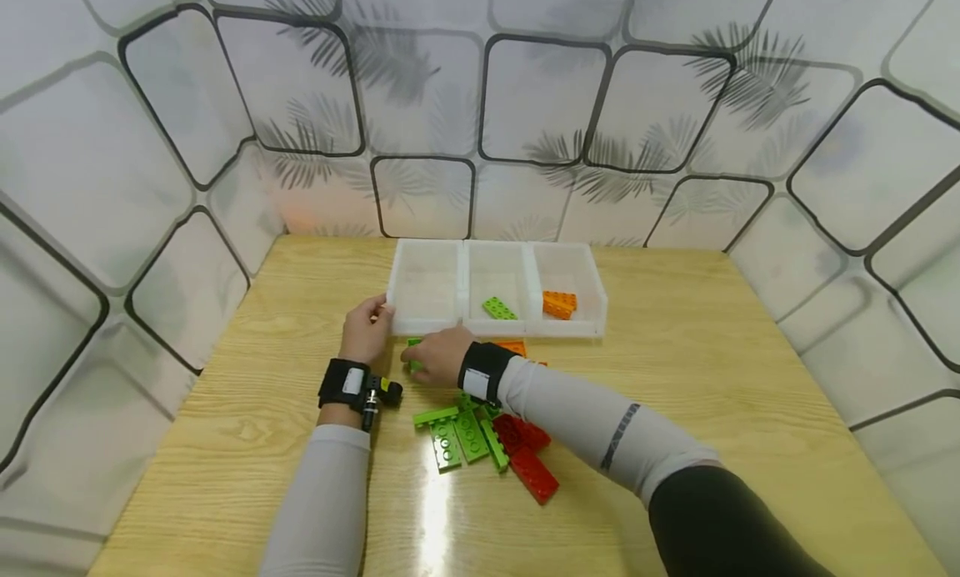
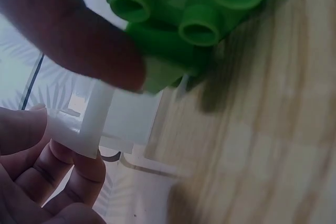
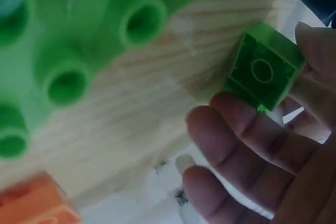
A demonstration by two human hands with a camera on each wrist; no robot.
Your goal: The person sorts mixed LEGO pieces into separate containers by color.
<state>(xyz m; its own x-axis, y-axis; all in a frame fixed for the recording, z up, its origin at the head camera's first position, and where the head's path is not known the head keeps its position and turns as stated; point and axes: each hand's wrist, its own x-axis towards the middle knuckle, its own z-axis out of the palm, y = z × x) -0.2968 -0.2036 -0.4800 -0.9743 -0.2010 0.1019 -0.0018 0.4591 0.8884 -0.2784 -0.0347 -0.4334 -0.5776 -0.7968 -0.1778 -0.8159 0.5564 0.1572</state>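
My left hand (image 1: 365, 331) grips the front left corner of a white three-compartment tray (image 1: 427, 328), thumb and fingers on either side of its wall (image 2: 94, 119) in the left wrist view. Just in front of the tray, my right hand (image 1: 442, 358) pinches a green toy building brick (image 3: 265, 69), its hollow underside showing in the right wrist view. A green brick (image 1: 498, 308) lies in the middle compartment and orange bricks (image 1: 558, 304) in the right one. The left compartment holds nothing. Orange bricks (image 1: 512, 347) beyond the right wrist are partly hidden by it.
Nearer me on the wooden table (image 1: 247, 444) is a loose pile of green bricks (image 1: 470, 437), with red bricks (image 1: 534, 475) against its right side. A patterned curtain (image 1: 420, 93) surrounds the table at the back and both sides.
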